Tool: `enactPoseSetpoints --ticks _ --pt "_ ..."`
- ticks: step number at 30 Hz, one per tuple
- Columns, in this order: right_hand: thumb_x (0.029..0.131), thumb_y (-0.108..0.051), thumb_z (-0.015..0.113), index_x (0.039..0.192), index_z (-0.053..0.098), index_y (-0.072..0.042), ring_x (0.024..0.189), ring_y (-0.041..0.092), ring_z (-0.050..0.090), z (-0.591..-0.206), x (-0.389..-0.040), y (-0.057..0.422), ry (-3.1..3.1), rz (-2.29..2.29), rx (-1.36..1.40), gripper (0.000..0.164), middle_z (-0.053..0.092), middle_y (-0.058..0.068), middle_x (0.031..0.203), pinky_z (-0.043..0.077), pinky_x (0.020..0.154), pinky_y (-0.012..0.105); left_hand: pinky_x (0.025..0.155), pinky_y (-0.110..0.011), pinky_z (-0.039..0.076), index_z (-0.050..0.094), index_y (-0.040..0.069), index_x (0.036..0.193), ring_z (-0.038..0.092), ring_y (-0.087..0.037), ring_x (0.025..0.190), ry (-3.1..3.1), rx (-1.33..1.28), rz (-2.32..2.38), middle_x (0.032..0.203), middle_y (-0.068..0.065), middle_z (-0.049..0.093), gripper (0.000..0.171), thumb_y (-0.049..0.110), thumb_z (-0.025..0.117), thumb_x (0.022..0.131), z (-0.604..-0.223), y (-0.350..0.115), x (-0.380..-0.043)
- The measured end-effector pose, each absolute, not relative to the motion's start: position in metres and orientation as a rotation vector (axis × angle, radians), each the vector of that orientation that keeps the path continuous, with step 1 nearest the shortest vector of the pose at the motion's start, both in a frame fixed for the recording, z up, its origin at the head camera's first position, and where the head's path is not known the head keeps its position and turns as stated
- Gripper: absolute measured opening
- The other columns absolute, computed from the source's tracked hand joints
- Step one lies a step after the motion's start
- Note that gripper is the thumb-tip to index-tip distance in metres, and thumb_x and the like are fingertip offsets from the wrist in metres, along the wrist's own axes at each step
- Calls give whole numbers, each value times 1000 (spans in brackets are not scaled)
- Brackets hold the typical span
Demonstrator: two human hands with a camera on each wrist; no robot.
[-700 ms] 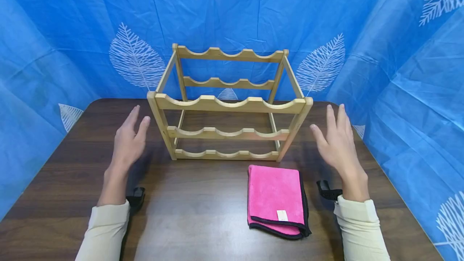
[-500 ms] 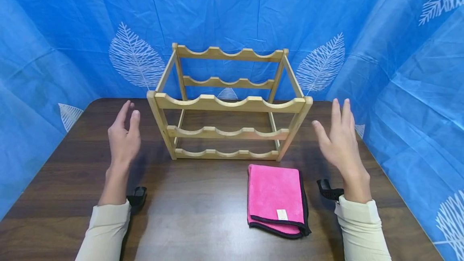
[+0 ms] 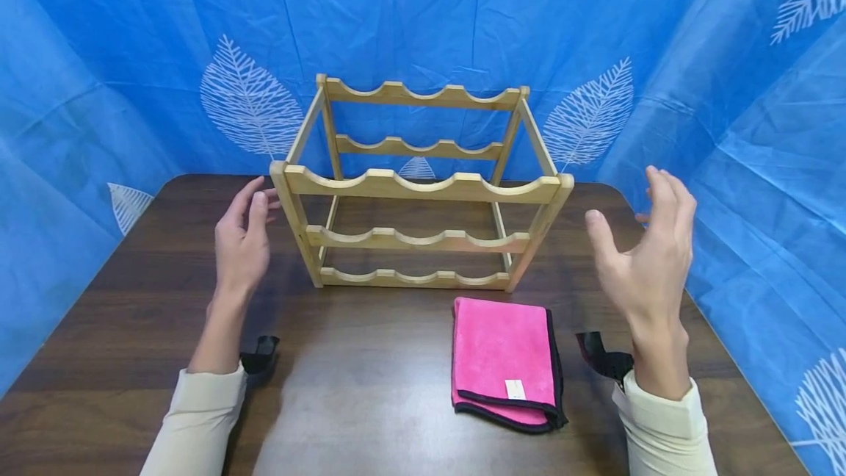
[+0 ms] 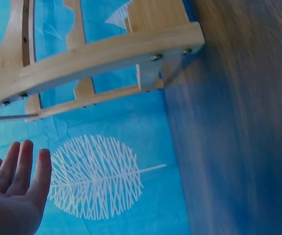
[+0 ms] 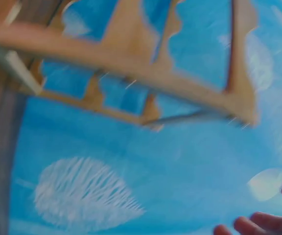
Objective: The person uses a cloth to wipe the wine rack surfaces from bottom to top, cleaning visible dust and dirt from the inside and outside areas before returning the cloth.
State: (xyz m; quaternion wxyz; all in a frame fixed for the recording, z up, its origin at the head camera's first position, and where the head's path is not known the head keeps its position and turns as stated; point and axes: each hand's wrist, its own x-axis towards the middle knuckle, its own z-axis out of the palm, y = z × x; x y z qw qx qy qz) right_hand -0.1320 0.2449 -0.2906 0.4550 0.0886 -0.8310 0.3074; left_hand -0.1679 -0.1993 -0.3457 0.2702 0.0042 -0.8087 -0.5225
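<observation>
A pale wooden wine rack (image 3: 423, 186) with scalloped rails stands upright at the back of the table. My left hand (image 3: 242, 248) is just left of its front left post, fingers loosely bent and holding nothing; whether a fingertip touches the post, I cannot tell. In the left wrist view that hand (image 4: 16, 196) shows extended fingers below the rack's side (image 4: 102, 56). On the right, apart from the rack, my right hand (image 3: 651, 255) is raised with thumb and fingers spread, nothing in it. A folded pink cloth (image 3: 504, 351) with black edging lies in front of the rack.
The dark wooden table (image 3: 344, 388) runs back to a blue curtain (image 3: 423, 28) with white leaf prints, which also hangs along both sides. Black straps (image 3: 604, 358) circle both wrists.
The left hand has first drawn back slightly, then moved right towards the rack. My right hand has shifted right and up, its fingers bending more. Rack and cloth stay in place.
</observation>
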Motion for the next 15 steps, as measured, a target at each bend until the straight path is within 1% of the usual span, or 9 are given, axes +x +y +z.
enactPoseSetpoints --ticks 1,3,5,7,10,12,15 --pt "83 -33 70 143 49 -5 121 37 49 -288 -129 241 -2072 755 248 69 46 21 142 43 91 37 100 -37 48 47 11 147 59 -27 116 -2184 6 -1409 132 -11 61 48 36 39 107 -345 -199 -167" --pt "83 -35 72 143 49 -6 123 39 47 -284 -121 232 -2150 743 310 71 45 22 142 43 95 44 100 -37 48 47 11 147 59 -27 117 -2187 -8 -1416 132 -12 60 48 36 38 108 -345 -197 -167" --pt "82 -36 74 145 48 -8 128 42 43 -280 -114 223 -2271 729 364 74 43 22 144 39 98 60 100 -37 48 47 11 147 58 -28 116 -2181 -23 -1428 133 -13 60 47 36 38 108 -345 -196 -166" --pt "82 -37 77 147 46 -10 132 44 38 -278 -107 217 -2402 710 410 77 38 22 148 32 99 70 100 -37 48 47 11 147 58 -28 116 -2177 -31 -1431 133 -13 60 47 35 38 108 -346 -195 -166" --pt "81 -40 80 149 43 -13 135 45 34 -275 -98 210 -2561 678 456 82 31 19 154 31 97 74 100 -38 48 47 10 147 58 -28 116 -2171 -44 -1435 132 -13 60 47 35 38 108 -346 -195 -167" --pt "80 -42 80 150 42 -14 137 45 32 -274 -93 207 -2625 657 490 84 28 18 156 31 97 73 101 -41 47 47 10 147 57 -28 117 -2173 -47 -1437 133 -14 59 47 35 38 108 -346 -194 -167" --pt "81 -48 78 151 40 -16 135 45 34 -275 -88 203 -2708 602 556 86 29 19 155 36 94 72 102 -45 45 47 9 147 56 -29 119 -2176 -55 -1449 135 -15 58 48 36 38 108 -345 -193 -167"
